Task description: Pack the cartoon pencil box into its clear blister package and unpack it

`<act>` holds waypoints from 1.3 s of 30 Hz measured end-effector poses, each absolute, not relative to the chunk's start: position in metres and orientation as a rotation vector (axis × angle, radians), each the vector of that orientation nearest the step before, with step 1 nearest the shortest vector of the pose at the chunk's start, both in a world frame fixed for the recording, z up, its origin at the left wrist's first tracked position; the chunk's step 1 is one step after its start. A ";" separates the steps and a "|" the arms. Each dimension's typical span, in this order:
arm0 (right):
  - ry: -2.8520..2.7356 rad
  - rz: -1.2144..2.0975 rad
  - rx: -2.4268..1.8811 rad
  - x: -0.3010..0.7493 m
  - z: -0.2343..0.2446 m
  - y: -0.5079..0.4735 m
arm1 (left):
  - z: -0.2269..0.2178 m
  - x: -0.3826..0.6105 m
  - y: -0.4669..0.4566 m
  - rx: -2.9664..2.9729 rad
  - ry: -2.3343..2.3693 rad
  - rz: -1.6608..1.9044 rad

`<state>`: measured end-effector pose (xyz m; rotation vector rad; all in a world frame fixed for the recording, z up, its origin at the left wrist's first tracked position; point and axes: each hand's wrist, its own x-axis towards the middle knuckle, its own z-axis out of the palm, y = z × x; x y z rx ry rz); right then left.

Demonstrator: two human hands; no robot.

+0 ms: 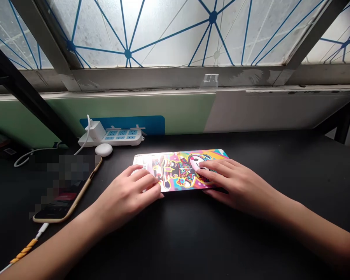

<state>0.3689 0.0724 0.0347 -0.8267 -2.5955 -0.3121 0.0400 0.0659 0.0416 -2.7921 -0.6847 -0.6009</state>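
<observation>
A flat rectangular booklet-like item with a bright cartoon print lies on the black desk, its long side running left to right. My left hand is closed on its left end, with fingers curled over the top and the thumb at the near edge. Over the right end, my right hand rests its fingers on the printed face, the thumb tucked at the near edge. Both hands cover parts of the print. Whether it has pages or opens is not visible.
A phone in a tan case lies left, with a charging cable running from it. Behind it are a round white case and a white power strip with a plugged-in adapter. Black frame bars slant across the left.
</observation>
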 end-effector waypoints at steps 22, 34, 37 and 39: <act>-2.694 -0.219 -0.945 0.367 0.028 0.069 | 0.024 0.039 0.080 -2.932 -2.111 -1.307; -2.797 -0.222 -0.810 0.333 0.023 0.057 | 0.015 0.052 0.078 -2.888 -2.427 -1.874; -2.800 -0.195 -0.843 0.335 0.026 0.057 | 0.016 0.053 0.078 -2.885 -2.436 -1.896; -2.807 -0.163 -0.855 0.338 0.028 0.058 | 0.017 0.053 0.078 -2.882 -2.432 -1.918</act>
